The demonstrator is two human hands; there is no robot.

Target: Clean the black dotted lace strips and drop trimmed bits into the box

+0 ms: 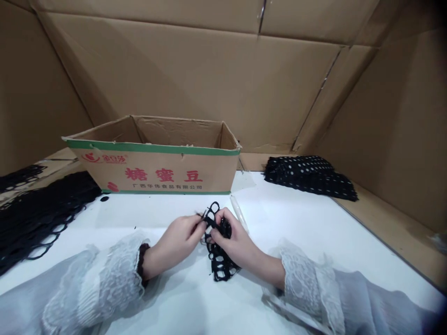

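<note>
In the middle of the white table, my right hand (pixel 234 232) is closed on a strip of black openwork fabric (pixel 223 267) full of round holes. The strip hangs down from the fingers, and a few loops stick up above them. Just left of it, my left hand (pixel 183 237) is closed in a pinch at the fabric's edge. A thin, dark, pointed thing shows at its fingertips, too small to name. Behind my right hand lies a slim whitish pen-like stick (pixel 238 211), partly hidden.
A cardboard box (pixel 157 167) with a green rim and red printing stands behind the hands. More black openwork fabric (pixel 42 209) is heaped at the left. A folded black stack with holes (pixel 307 174) lies at the back right. Cardboard walls (pixel 192 70) enclose the table (pixel 279 209).
</note>
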